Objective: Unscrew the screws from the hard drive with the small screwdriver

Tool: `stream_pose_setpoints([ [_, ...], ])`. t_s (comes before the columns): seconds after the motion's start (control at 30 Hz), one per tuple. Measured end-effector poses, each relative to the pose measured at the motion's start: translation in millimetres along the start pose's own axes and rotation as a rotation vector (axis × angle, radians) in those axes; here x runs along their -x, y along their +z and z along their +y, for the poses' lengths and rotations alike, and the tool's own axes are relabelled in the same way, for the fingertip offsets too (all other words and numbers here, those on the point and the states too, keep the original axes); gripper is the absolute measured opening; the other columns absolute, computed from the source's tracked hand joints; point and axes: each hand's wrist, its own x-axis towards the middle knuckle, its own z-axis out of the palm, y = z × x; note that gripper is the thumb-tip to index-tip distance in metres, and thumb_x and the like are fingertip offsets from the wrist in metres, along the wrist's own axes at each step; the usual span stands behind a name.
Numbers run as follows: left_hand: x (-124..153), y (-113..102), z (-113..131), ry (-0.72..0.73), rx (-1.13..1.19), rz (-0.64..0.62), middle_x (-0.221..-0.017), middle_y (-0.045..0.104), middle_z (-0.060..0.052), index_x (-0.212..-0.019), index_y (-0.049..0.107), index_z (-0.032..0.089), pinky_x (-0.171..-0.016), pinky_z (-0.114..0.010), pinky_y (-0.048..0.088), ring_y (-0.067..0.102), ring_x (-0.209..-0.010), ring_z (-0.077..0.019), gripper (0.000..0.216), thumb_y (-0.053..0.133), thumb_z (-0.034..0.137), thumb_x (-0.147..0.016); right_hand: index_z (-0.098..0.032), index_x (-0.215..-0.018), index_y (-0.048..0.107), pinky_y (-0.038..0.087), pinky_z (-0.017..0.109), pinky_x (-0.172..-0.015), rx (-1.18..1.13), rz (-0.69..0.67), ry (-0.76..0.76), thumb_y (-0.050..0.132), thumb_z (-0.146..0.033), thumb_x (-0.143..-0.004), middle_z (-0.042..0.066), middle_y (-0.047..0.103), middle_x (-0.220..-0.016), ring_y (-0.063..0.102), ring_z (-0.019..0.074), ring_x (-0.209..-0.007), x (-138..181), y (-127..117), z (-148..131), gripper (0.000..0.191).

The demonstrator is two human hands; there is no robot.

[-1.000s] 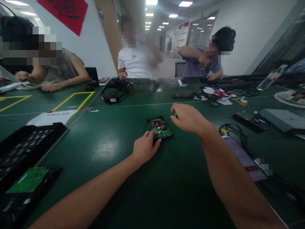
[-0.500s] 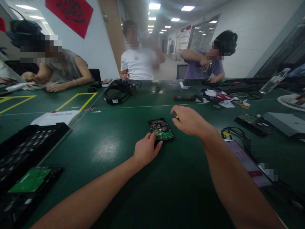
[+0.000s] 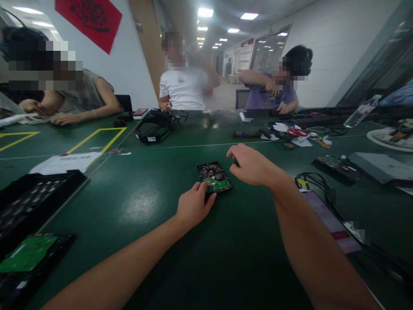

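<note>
A hard drive lies flat on the green table, a green circuit board across its near half and dark metal casing on the far half. My left hand holds its near left corner, fingers on the board's edge and thumb along the near side. Just right of the drive, my right hand hovers with its fingers curled. Something small and dark shows between those fingers, too hidden to name. The tips of the right hand appear close to the drive's right edge; contact cannot be made out.
To the left are a black tray and another drive with a green board. Rightward lie a phone, black cables, another drive and a grey metal box. Three people sit across the table.
The view has turned slightly, so everything sits a little further left. A yellow bit seen in my right hand before is now hidden. Both hands keep nearly the same place by the drive.
</note>
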Motion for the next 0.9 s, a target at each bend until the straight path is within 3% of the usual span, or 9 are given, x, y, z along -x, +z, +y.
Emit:
stream_pose_setpoints([
  [0.07, 0.0, 0.8, -0.8, 0.001, 0.003, 0.012, -0.129, 0.068, -0.011, -0.148, 0.053, 0.024, -0.076, -0.036, 0.056, 0.075, -0.097, -0.0261, 0.049, 0.049, 0.052, -0.109, -0.018, -0.122, 0.065, 0.050, 0.037, -0.098, -0.020, -0.002, -0.031, 0.055, -0.015, -0.095, 0.014, 0.073, -0.129, 0.070, 0.0273, -0.113, -0.4, 0.5, 0.8, 0.029],
  [0.23, -0.4, -0.5, -0.5, 0.002, 0.010, 0.002, -0.130, 0.068, -0.011, -0.149, 0.053, 0.024, -0.075, -0.035, 0.056, 0.075, -0.096, -0.0259, 0.050, 0.049, 0.052, -0.108, -0.017, -0.119, 0.065, 0.051, 0.040, -0.093, 0.030, 0.029, 0.055, 0.057, -0.025, -0.098, 0.015, 0.076, -0.120, 0.072, 0.0313, -0.107, -1.7, 1.6, 2.2, 0.024],
  [0.4, -0.4, -1.0, -0.3, 0.011, 0.010, 0.011, -0.129, 0.068, -0.010, -0.148, 0.053, 0.023, -0.073, -0.035, 0.055, 0.075, -0.094, -0.0255, 0.049, 0.049, 0.052, -0.109, -0.017, -0.118, 0.065, 0.050, 0.035, -0.097, -0.051, 0.009, -0.046, 0.055, -0.014, -0.094, 0.013, 0.074, -0.124, 0.070, 0.0263, -0.111, -1.0, -0.4, 3.4, 0.026],
  [0.57, 0.3, -0.8, -1.0, 0.011, 0.014, 0.012, -0.128, 0.068, -0.010, -0.148, 0.053, 0.023, -0.075, -0.035, 0.055, 0.075, -0.095, -0.0248, 0.049, 0.048, 0.052, -0.109, -0.016, -0.117, 0.064, 0.050, 0.039, -0.094, -0.032, 0.043, 0.020, 0.057, -0.019, -0.096, 0.014, 0.075, -0.118, 0.070, 0.0297, -0.108, -1.8, 1.5, 5.3, 0.022],
  [0.73, 0.0, -1.3, -0.1, 0.010, 0.001, 0.022, -0.126, 0.069, -0.010, -0.148, 0.054, 0.022, -0.074, -0.036, 0.055, 0.075, -0.093, -0.0251, 0.049, 0.048, 0.052, -0.109, -0.016, -0.116, 0.064, 0.049, 0.037, -0.097, -0.095, 0.045, -0.081, 0.059, -0.012, -0.091, 0.014, 0.074, -0.121, 0.069, 0.0275, -0.110, -2.7, 4.5, 9.8, 0.026],
  [0.9, -0.6, -0.2, -0.2, 0.001, 0.006, 0.007, -0.129, 0.068, -0.011, -0.148, 0.053, 0.023, -0.075, -0.035, 0.055, 0.075, -0.095, -0.0248, 0.049, 0.050, 0.052, -0.109, -0.016, -0.115, 0.063, 0.049, 0.039, -0.088, -0.067, 0.059, 0.021, 0.059, -0.022, -0.096, 0.014, 0.075, -0.111, 0.070, 0.0301, -0.101, -4.5, 5.1, 10.4, 0.021],
])
